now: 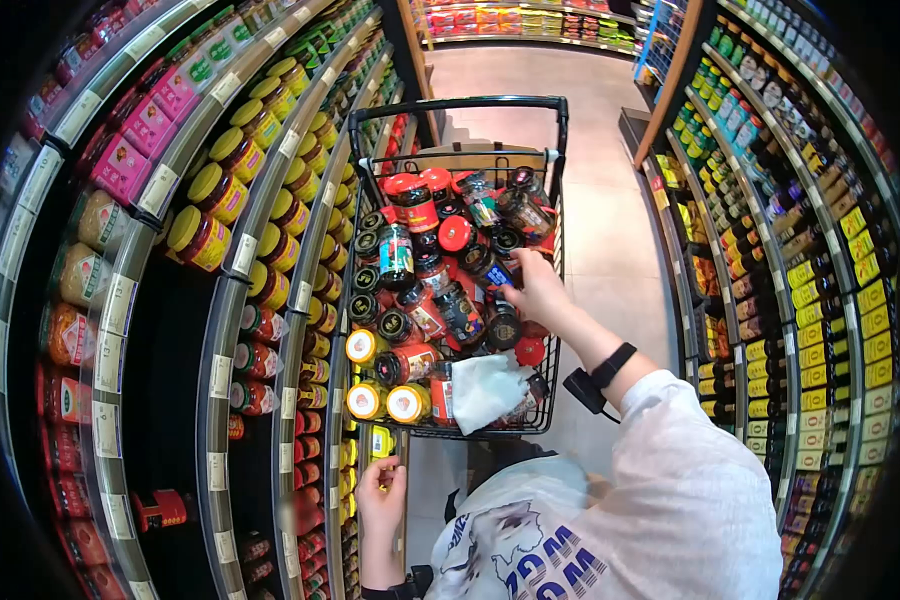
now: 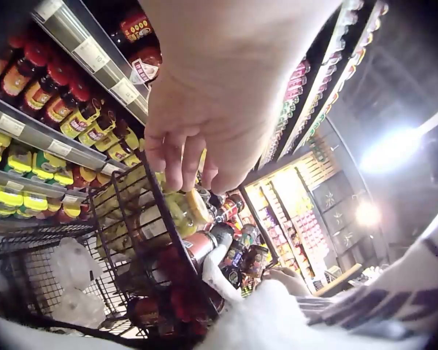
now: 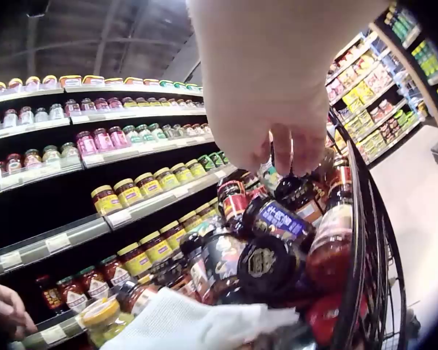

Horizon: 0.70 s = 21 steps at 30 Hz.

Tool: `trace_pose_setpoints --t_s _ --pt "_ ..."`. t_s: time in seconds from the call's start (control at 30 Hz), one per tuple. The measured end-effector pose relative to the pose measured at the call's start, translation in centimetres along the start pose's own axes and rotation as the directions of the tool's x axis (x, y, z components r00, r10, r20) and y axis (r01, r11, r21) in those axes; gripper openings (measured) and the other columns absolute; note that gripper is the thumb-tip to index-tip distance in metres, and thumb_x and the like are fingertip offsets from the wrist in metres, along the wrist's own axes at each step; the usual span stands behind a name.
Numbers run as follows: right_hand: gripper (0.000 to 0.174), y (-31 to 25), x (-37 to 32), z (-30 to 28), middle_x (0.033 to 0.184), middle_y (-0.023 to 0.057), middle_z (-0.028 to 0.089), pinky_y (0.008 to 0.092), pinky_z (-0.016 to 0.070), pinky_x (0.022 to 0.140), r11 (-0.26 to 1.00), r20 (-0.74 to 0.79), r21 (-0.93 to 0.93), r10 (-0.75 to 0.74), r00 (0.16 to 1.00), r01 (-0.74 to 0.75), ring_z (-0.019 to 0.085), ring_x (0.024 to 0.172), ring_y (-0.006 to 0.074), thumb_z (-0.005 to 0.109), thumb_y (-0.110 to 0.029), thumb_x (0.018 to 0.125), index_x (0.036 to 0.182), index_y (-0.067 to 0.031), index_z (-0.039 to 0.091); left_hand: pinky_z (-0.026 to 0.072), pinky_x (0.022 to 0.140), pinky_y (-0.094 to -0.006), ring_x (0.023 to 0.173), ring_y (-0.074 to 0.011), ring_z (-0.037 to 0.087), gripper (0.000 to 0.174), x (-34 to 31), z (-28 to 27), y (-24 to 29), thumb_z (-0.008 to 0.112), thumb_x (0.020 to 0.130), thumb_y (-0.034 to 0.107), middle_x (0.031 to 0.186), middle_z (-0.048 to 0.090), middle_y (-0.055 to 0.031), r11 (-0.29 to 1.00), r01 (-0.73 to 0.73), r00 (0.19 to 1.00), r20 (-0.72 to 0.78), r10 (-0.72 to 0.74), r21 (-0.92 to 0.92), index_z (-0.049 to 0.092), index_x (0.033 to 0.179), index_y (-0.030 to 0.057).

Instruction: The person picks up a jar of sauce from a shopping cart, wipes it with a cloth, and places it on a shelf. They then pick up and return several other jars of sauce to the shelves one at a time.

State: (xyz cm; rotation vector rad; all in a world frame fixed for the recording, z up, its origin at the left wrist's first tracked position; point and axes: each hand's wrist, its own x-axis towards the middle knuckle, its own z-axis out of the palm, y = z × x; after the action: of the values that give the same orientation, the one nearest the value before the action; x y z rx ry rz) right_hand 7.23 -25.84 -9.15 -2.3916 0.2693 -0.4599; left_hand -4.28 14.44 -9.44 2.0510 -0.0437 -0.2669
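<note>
My right hand (image 1: 542, 292) reaches into the shopping cart (image 1: 560, 200) among heaped jars, thumb and forefinger parted at the end of a dark jar with a blue label (image 1: 494, 274). In the right wrist view the fingers of this hand (image 3: 270, 109) point down just above that jar, which lies on its side; I cannot tell whether they grip it. A white cloth (image 1: 485, 392) lies over jars at the cart's near end. My left hand (image 1: 382, 495) is held beside the near left corner, fingers loosely bent and holding nothing. Yellow-lidded jars (image 1: 406, 402) stand close to it.
Shelves of jars with yellow lids (image 1: 210, 215) run along the left. Bottle shelves (image 1: 810, 270) line the right side of the aisle floor (image 1: 610, 190). Clear plastic bags (image 2: 80, 292) show low in the cart through its wire side. The cart handle (image 1: 460, 102) is at the far end.
</note>
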Motion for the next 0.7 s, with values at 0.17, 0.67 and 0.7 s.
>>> trace_pose_setpoints --t_s 0.17,0.67,0.7 --pt "0.084 -1.8 3.1 3.9 0.113 0.0166 0.048 0.0406 0.0499 0.084 0.933 0.092 -0.360 0.004 0.996 0.029 0.052 0.103 0.0354 0.081 -0.020 0.064 0.133 0.0008 0.037 0.0455 0.070 -0.0223 0.075 -0.0071 0.055 0.016 -0.2 0.1 1.0 0.064 0.087 0.004 0.086 0.062 -0.0006 0.999 0.039 0.999 -0.017 -0.039 -0.003 0.062 0.103 0.0027" --pt "0.074 -0.2 2.8 4.6 0.103 0.0191 0.058 0.0451 0.0452 0.084 0.989 -0.006 -0.139 -0.043 0.999 0.041 0.054 0.099 0.0377 0.085 -0.019 0.059 0.117 -0.0024 0.043 0.0452 0.074 -0.0219 0.078 -0.0068 0.056 0.015 0.1 0.2 1.4 0.062 0.089 0.004 0.092 0.064 -0.0015 0.995 0.094 0.993 -0.064 -0.096 -0.033 0.062 0.104 0.0014" --pt "0.074 -0.2 2.5 4.2 0.103 0.0191 0.058 0.0451 0.0452 0.084 0.989 -0.007 -0.142 -0.038 0.999 0.037 0.054 0.099 0.0377 0.085 -0.019 0.059 0.117 -0.0024 0.043 0.0451 0.073 -0.0220 0.078 -0.0068 0.056 0.015 0.3 0.2 1.4 0.062 0.089 0.004 0.092 0.063 -0.0013 0.995 0.093 0.994 -0.057 -0.095 -0.034 0.062 0.104 0.0015"
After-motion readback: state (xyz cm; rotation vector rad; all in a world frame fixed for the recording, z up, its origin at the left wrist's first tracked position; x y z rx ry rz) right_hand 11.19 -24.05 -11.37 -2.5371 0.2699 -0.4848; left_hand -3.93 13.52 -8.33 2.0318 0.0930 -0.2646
